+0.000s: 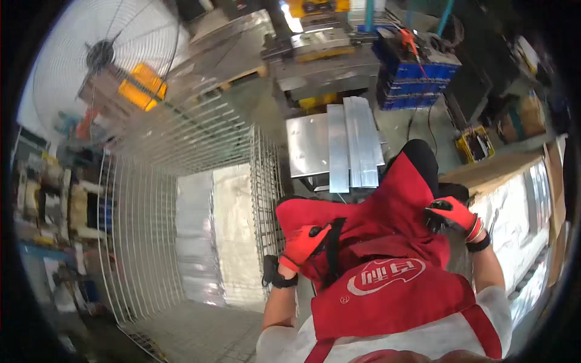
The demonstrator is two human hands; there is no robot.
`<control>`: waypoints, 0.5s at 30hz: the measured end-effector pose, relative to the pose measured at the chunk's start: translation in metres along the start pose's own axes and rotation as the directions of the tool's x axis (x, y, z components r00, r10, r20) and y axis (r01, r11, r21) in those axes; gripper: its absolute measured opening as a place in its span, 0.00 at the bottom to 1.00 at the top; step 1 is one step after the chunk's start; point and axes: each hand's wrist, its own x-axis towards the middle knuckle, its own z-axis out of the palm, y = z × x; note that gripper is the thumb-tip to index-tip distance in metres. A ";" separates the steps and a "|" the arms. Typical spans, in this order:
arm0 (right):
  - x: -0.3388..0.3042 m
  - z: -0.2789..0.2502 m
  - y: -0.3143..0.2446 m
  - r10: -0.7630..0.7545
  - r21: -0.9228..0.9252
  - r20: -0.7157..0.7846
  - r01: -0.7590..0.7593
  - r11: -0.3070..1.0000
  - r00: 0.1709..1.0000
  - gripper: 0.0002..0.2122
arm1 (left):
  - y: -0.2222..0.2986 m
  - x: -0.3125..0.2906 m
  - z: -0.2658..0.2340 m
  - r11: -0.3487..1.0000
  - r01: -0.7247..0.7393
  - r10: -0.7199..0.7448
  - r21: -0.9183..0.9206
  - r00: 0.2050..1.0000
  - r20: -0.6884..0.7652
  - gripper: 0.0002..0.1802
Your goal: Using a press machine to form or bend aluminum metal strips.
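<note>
My left hand [304, 245], in a red-orange glove with black fingertips, lies on my left thigh over the red apron [387, 242]. Its fingers are bent and reach the edge of a black strap [334, 251]; whether they grip it is hidden. Over by my right knee, my right hand [454, 215] wears a matching glove. Its fingers curl inward beside a dark patch against my leg, and what they close on is too small to tell. In front of my knees, long flat metal strips [360, 142] lie on a stand beside a wider metal sheet [307, 145].
At my left stands a wire cage [139, 242] with silvery and cream packs [233, 236] inside. A cardboard box [514, 181] lined with white is on my right. Ahead are a machine [324, 60], blue crates [417, 75] and a small yellow crate [475, 144]; a large fan [100, 55] stands far left.
</note>
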 end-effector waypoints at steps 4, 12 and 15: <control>-0.053 -0.039 -0.049 0.275 -0.160 -0.108 -0.289 0.944 0.955 0.09 | 0.036 0.016 0.172 0.859 -0.391 0.292 -0.330 0.904 -0.313 0.22; 0.037 0.008 -0.047 0.101 -0.459 0.537 0.190 0.868 0.838 0.11 | 0.041 -0.022 0.156 0.729 -0.079 -0.145 -0.680 0.953 -0.265 0.17; 0.052 0.009 -0.041 -0.019 -0.162 0.549 0.128 0.979 0.836 0.13 | 0.053 -0.015 0.149 0.712 -0.011 -0.247 -0.702 0.932 -0.266 0.19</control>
